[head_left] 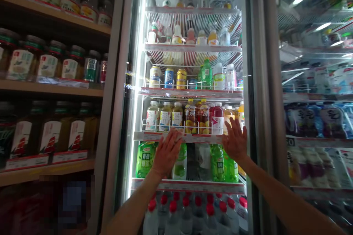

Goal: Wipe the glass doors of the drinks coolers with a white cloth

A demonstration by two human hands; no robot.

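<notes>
My left hand (pixel 167 154) is raised in front of a lit drinks fridge, at the height of a shelf edge (pixel 202 138). A crumpled pale cloth (pixel 178 133) shows at its fingertips, with the fingers close together over it. It appears pressed against the fridge's glass door. My right hand (pixel 235 140) is lifted near the door's right side, fingers spread and nothing in it. Whether its palm touches the glass I cannot tell. Behind the hands stand tea bottles (pixel 165 116), a dark red drink bottle (pixel 217 119) and large green bottles (pixel 146 159).
Wooden shelves (pixel 52 86) with jars and bottles stand on the left. A metal door frame (pixel 266 91) separates this fridge from another stocked fridge (pixel 317 117) on the right. Red-capped bottles (pixel 186 211) fill the bottom, and cans (pixel 181 79) sit on a middle shelf.
</notes>
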